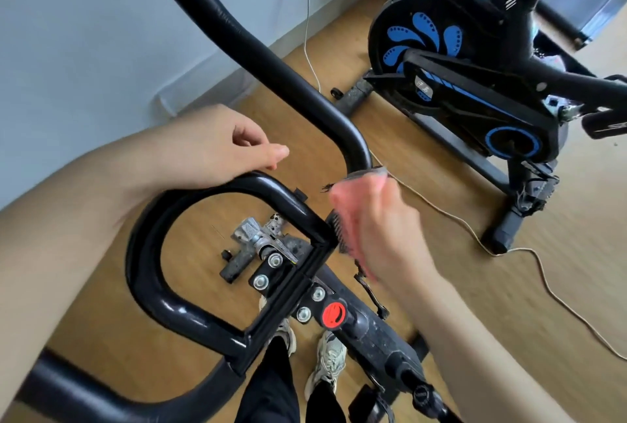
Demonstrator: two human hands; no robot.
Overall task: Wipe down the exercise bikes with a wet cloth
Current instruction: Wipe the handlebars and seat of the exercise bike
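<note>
1. A pair of pale grey trainers [327,360] is being planted nearest, on the light wooden floor [559,253] beneath the dusty frame of the near black exercise bike [383,337].
2. A round red plastic knob [334,314] is being shown on that frame, just beside silver bolts on the handlebar clamp.
3. The glossy black tubular handlebar loop [144,253] is being touched on its upper bend by the left hand [224,147], whose fingers are being held loosely curled round nothing.
4. A crumpled pink cloth [353,191] is being gripped by the right hand [383,236], with the fingers wrapped round it. The cloth is being pressed against the bike where the loop meets the long black padded handlebar arm [271,59].
5. A thin beige cord [441,212] is being trailed across the floor beyond the right hand.
6. A second black exercise bike with a blue petal-patterned flywheel cover [475,90] is being stood farther back, near the pale grey wall [101,15].
</note>
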